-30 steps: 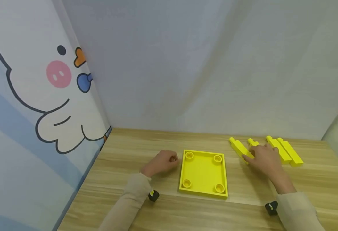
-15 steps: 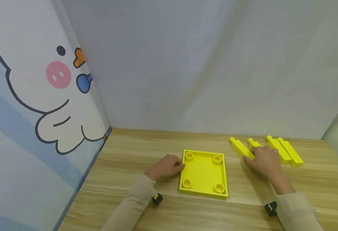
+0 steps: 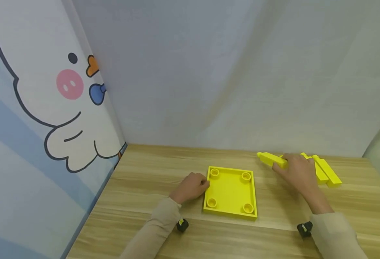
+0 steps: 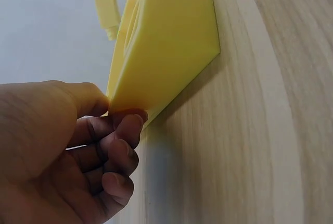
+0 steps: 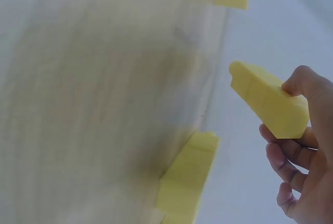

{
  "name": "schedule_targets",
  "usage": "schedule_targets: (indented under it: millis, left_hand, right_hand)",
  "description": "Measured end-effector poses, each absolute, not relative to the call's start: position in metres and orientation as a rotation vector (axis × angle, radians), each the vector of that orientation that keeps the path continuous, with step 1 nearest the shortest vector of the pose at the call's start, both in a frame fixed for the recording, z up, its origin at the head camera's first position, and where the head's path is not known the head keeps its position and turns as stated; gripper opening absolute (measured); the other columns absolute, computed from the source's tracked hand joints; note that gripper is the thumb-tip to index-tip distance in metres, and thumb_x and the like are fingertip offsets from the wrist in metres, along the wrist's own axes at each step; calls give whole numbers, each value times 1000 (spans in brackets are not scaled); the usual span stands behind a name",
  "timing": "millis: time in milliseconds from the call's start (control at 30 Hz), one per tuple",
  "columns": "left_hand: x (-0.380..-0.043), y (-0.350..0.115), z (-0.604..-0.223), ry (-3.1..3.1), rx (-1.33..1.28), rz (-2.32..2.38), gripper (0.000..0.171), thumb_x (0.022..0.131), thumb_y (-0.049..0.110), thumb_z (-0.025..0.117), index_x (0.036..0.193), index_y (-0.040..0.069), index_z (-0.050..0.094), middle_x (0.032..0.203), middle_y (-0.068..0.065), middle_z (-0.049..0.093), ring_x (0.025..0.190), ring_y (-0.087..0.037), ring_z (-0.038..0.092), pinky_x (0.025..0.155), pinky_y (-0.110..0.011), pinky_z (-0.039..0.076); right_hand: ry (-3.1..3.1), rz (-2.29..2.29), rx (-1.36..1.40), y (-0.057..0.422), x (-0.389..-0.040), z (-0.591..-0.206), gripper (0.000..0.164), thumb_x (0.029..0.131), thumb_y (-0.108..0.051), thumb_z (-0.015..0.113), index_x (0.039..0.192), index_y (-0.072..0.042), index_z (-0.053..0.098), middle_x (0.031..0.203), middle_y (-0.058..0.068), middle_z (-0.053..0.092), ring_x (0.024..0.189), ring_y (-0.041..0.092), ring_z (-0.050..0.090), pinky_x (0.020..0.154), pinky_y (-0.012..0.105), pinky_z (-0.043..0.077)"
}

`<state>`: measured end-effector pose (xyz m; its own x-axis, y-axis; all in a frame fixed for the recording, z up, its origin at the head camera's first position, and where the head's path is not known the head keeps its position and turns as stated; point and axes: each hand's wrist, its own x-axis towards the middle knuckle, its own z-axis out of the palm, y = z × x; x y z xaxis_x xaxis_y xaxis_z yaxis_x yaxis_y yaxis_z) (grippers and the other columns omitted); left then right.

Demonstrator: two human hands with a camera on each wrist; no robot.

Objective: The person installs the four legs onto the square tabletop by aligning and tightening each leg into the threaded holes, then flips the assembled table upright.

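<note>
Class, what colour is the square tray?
The square tray is yellow, clearest in the head view.

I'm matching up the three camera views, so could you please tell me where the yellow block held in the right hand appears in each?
Head: held yellow block, right of centre, below mid-height.
Left wrist: held yellow block, top, left of centre.
Right wrist: held yellow block, right side, mid-height.
Shared landmark: right hand, only partly visible from the left wrist.
</note>
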<state>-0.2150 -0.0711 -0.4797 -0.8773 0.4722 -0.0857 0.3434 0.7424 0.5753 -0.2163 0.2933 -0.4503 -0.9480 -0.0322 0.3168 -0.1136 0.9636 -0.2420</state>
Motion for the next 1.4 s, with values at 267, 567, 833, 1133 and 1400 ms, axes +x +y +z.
schedule_targets:
  millis: [267,567,833,1133,1400]
  left_hand:
    - [-220,-65,-482,2766,611,894,41,102,16,53,63,17,42,59,5,35,54,-9,34,54,-21,30]
    - [-221,-61,-488,2828,561,900,37,103,19,51,67,16,44,62,4,37,56,-10,35,55,-22,29]
    - [-217,-59,-487,2890,537,832,37,98,25,59,66,16,45,58,5,38,52,-9,35,50,-23,28]
    - [-217,-57,-488,2916,531,783,34,95,26,62,66,16,47,59,6,40,53,-8,37,49,-23,29]
    - [-218,-58,-491,2916,522,811,34,95,25,61,65,16,46,58,6,39,52,-7,35,49,-23,28]
  right_hand:
    - [-2788,434,158,283,-222,-429,46,93,-39,65,110,3,71,78,14,68,60,22,44,69,41,26]
    - [-2846,564,155,262,-228,-411,46,94,-41,62,112,0,67,97,19,70,75,28,54,76,46,30]
    - [-2853,610,194,247,-234,-400,42,94,-41,62,109,-1,66,101,20,70,85,33,59,83,55,36]
    - [-2815,623,255,227,-242,-398,35,92,-40,65,99,-5,66,95,17,70,87,33,62,82,53,37]
    - [-2790,652,326,210,-248,-398,26,91,-38,65,84,-13,59,85,9,66,82,28,57,81,50,35]
